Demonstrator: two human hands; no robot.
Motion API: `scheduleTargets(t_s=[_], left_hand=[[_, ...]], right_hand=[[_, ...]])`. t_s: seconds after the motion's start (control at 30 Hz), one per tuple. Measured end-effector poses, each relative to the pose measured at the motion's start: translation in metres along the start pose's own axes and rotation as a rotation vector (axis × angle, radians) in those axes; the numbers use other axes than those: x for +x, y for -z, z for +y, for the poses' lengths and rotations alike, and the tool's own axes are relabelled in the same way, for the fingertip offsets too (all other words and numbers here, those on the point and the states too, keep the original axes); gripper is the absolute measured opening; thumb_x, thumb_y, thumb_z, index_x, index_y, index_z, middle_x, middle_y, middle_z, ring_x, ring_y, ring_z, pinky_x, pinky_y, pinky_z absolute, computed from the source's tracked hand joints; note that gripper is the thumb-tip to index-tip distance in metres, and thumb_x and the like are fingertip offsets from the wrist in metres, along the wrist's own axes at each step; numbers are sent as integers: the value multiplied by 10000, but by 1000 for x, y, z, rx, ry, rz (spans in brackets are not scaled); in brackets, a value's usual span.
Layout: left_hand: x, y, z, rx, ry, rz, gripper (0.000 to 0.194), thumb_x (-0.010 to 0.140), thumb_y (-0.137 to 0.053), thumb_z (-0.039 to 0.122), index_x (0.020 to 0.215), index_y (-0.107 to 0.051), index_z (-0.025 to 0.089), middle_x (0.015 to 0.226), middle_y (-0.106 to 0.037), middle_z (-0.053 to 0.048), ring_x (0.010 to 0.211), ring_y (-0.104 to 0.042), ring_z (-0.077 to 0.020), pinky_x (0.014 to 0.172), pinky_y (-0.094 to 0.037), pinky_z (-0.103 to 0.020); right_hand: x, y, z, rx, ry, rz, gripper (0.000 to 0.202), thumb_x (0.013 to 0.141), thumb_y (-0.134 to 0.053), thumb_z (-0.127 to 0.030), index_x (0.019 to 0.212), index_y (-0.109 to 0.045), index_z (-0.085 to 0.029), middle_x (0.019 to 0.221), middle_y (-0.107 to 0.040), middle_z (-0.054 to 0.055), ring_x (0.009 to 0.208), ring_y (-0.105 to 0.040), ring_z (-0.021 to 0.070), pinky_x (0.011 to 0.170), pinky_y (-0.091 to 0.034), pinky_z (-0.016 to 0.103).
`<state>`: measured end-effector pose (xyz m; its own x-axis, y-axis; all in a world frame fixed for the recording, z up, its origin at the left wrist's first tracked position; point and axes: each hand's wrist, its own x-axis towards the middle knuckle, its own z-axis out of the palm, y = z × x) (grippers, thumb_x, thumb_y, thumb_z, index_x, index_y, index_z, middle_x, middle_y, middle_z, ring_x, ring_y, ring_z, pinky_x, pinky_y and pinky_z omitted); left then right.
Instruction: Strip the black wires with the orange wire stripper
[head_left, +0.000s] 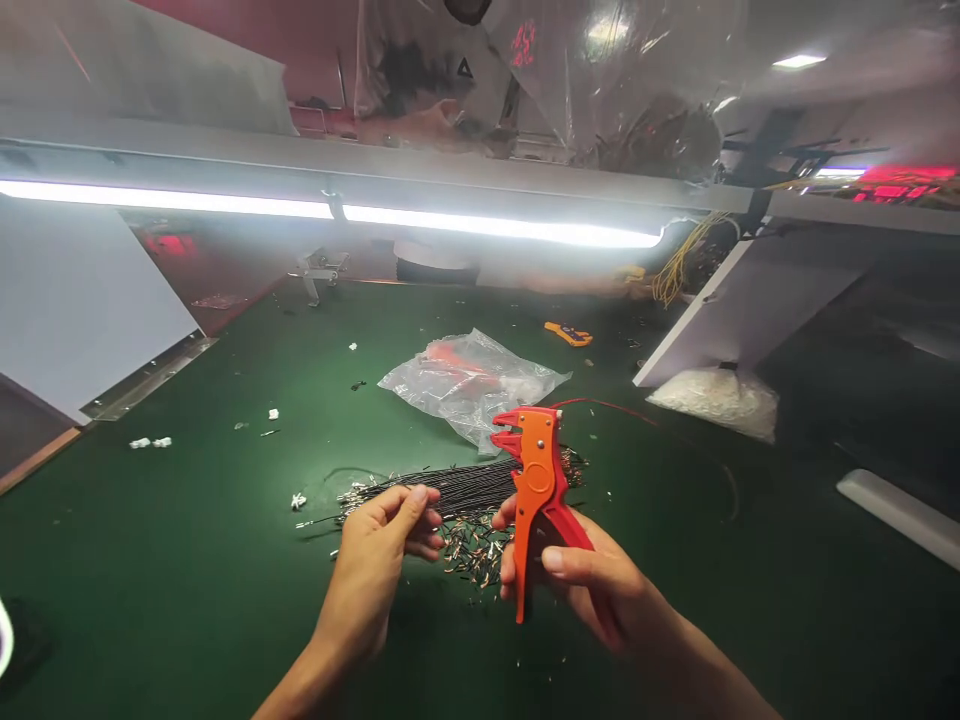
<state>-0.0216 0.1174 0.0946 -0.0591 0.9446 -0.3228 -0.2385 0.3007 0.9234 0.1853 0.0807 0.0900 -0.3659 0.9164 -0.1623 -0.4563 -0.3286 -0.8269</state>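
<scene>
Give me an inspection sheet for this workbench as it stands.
Surface: green mat, lit by a strip light.
Job's things: orange wire stripper; bundle of black wires.
Clutter: cut wire ends, white bits, clear plastic bag, white bag.
Hands: right hand grips the stripper; left hand pinches at the wires.
Cables: red wire; yellow wires.
Surroundings: white panels, plastic sheeting.

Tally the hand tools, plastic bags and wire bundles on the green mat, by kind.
Orange-and-red hand tools: 2, the wire stripper in the right hand and a small one farther back.
Clear plastic bags: 2.
Black wire bundles: 1, by the left hand.
Total: 5
</scene>
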Motion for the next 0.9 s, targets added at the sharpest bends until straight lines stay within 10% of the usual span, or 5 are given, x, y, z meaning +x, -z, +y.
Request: scheduleTargets(t_s=[0.3, 0.53, 0.9], left_hand=[[3, -17, 27, -114, -82, 76, 368, 693, -823, 297, 943, -602, 142, 660, -734, -3, 575, -711, -145, 605, -606, -252], [-11, -9, 27, -159, -76, -12, 380, 686, -862, 286, 902, -578, 154, 624, -751, -34, 527, -710, -166, 522, -599, -250], [-18, -4, 36, -273, 124, -26, 477, 492, -990, 398, 699, -660, 124, 557, -737, -69, 389, -624, -139, 357, -501, -205]], right_hand=[[-12, 12, 47, 315, -51, -142, 494, 730, -762, -168, 1203, -630, -229, 1019, -741, 44, 972, -713, 272, 889, -532, 519], [-21, 21, 64, 362, -72, -289, 525, 771, -824, -300, 1244, -654, -146, 992, -780, 96, 902, -728, 205, 836, -498, 360], [-26, 35, 91, 335, -29, -344, 487, 855, -812, -292, 1302, -644, -195, 1152, -771, 102, 1016, -723, 202, 911, -502, 331]])
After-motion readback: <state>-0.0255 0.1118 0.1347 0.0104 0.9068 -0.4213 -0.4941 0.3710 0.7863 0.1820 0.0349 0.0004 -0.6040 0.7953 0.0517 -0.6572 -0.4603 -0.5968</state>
